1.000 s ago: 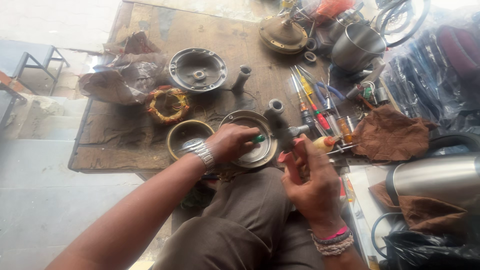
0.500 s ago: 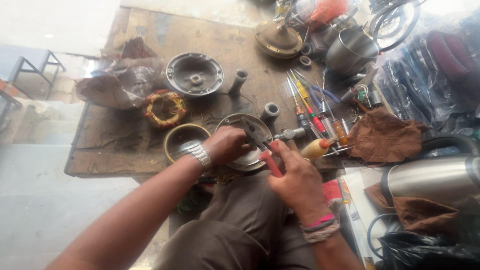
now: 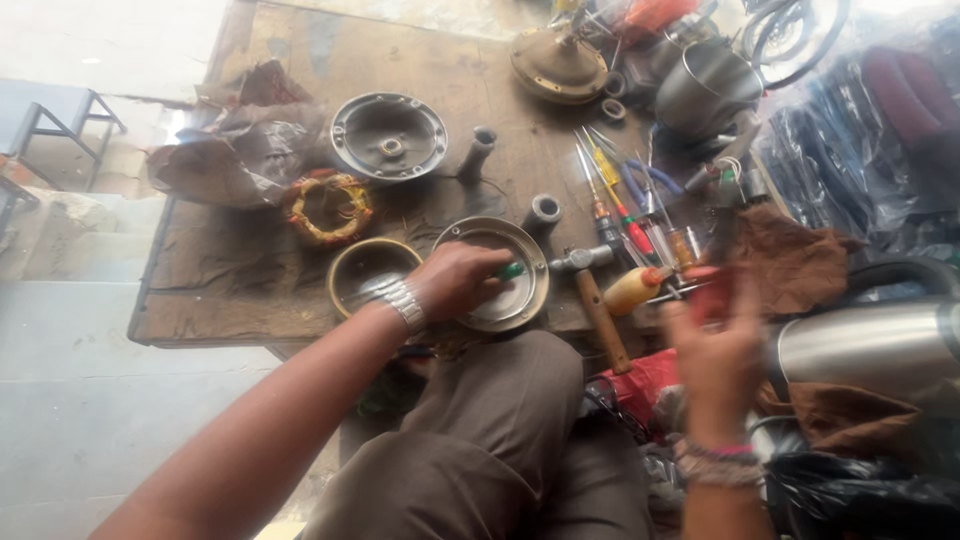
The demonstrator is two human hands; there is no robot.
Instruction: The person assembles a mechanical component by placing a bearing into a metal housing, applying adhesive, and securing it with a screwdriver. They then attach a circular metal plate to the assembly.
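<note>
Bare-armed person in brown trousers (image 3: 500, 440), metal watch (image 3: 405, 303) on left wrist, pink beaded bracelets (image 3: 715, 462) on right

packages: clear plastic bags (image 3: 850, 150) of dark goods | far right | labels/screens: none

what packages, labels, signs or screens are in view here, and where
No labels, signs or screens show.
Crumpled brown wrapping: far left of the wooden board, bag-like.
Clear plastic-wrapped bundles: right edge, dark contents.
Black plastic bag: bottom right corner, glossy.
</note>
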